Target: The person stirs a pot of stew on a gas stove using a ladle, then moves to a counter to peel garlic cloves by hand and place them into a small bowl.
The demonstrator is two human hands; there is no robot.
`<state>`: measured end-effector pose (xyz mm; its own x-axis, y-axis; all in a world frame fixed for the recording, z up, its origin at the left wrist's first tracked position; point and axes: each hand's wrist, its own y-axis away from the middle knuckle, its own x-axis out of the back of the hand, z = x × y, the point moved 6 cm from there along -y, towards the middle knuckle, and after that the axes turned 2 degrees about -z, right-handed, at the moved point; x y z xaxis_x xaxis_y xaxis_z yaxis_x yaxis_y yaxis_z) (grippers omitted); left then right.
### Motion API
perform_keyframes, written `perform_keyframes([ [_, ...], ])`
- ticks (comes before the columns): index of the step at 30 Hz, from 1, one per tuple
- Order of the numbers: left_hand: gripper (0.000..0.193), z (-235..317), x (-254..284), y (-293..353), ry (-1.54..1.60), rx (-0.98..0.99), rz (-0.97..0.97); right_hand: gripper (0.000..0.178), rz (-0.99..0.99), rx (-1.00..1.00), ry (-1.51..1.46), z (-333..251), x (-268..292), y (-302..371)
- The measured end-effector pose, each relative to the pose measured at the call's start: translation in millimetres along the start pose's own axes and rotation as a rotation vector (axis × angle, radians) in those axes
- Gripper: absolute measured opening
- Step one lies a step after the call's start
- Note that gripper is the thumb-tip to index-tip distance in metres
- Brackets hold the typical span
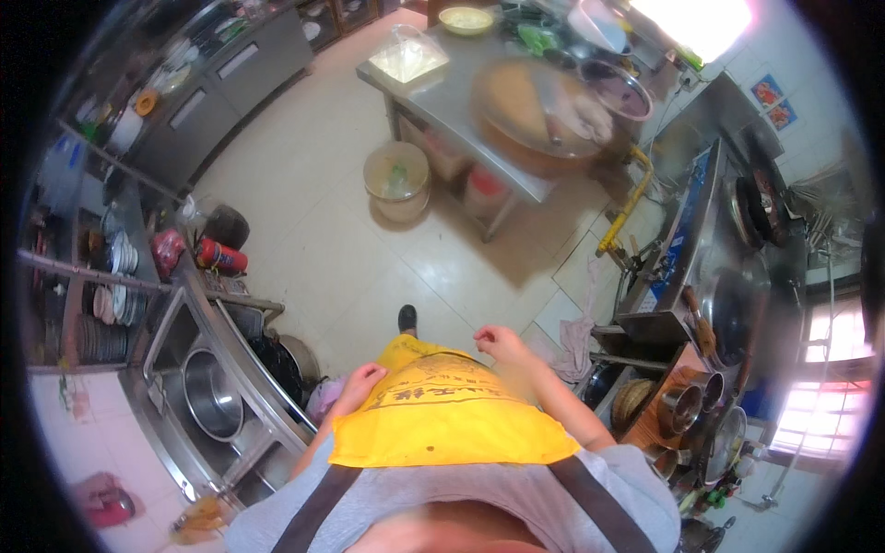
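Note:
Both hands hang in front of me, on either side of my yellow apron [442, 424]. At the apron's left edge is my left hand [362, 381], its fingers loosely curled in, with nothing visible in them. My right hand [501, 347] is out past the apron's right side; its fingers are bent together, and no object shows in it. One dark shoe [407, 319] sticks out beyond the apron on the tiled floor [323, 249].
Ahead stands a steel table [433, 106] with a large round board [516, 106]; a bucket [397, 189] is beside it. To the left are a sink [212, 392] and a red fire extinguisher [222, 256]. On the right are a stove with a wok [733, 313] and a yellow pipe [631, 207].

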<state>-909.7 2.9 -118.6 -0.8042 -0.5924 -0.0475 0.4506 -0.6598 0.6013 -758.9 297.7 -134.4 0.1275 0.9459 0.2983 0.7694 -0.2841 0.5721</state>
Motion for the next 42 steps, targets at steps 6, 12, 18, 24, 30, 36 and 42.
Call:
perform_keyframes([
  [6, 0.016, 31.2, 84.6, -68.4, 0.264, 0.089, 0.032, 0.022, -0.006, 0.028, 0.054, -90.4, 12.4, -89.6],
  [12, 0.015, 92.7, 159.4, -146.5, 0.072, 0.16, 0.075, 0.022, 0.219, 0.014, -0.176, -133.4, 122.5, -144.3],
  [18, 0.016, 118.5, 164.8, -218.1, 0.1, 0.188, 0.097, 0.015, 0.345, 0.056, -0.241, -150.5, 211.1, -192.2],
  [24, 0.022, 139.6, 132.1, -261.7, -0.051, 0.079, 0.026, 0.015, 0.173, 0.146, -0.304, -197.1, 213.5, -270.9],
  [30, 0.03, 178.5, 124.2, -258.5, 0.361, 0.227, -0.047, 0.015, -0.091, 0.133, -0.068, -242.7, 181.4, -333.8],
  [36, 0.029, 220.1, 166.5, -261.6, 0.428, 0.268, 0.035, 0.017, -0.161, 0.181, 0.01, -300.9, 159.8, -393.3],
  [42, 0.029, 192.5, 292.7, -295.4, 0.288, 0.3, 0.065, 0.014, -0.084, 0.135, 0.037, -347.2, 114.5, -459.4],
])
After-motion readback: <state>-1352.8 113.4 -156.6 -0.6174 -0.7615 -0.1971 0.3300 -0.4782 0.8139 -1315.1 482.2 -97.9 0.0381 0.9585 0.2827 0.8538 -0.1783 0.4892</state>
